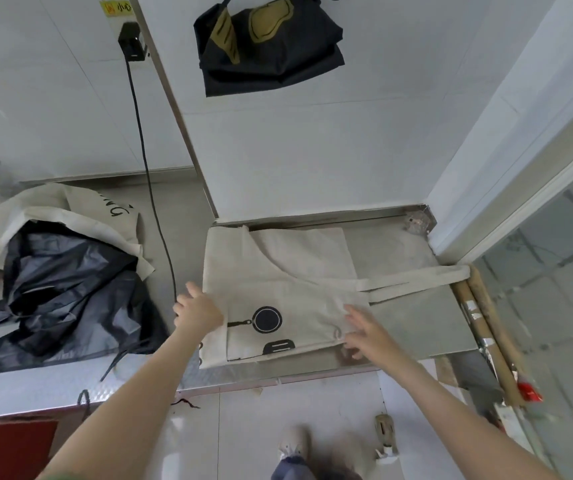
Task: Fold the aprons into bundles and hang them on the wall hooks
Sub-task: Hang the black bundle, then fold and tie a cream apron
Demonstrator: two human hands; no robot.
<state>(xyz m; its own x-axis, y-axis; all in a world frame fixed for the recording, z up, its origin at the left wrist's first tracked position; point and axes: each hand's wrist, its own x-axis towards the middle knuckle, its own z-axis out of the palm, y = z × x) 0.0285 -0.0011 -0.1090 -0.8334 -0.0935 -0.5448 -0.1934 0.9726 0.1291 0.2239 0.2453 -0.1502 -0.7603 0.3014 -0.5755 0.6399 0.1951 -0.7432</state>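
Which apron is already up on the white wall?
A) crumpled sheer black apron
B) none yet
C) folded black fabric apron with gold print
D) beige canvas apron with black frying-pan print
C: the folded black fabric apron with gold print hangs high on the white wall. The beige canvas apron with black frying-pan print lies on the grey counter, and the crumpled sheer black apron lies to its left.

Steel desk point(416, 327) — folded beige apron point(278, 282) flat at middle; crumpled dark apron point(66, 292) and beige apron heap point(53, 216) at left, black cable point(160, 233) between.
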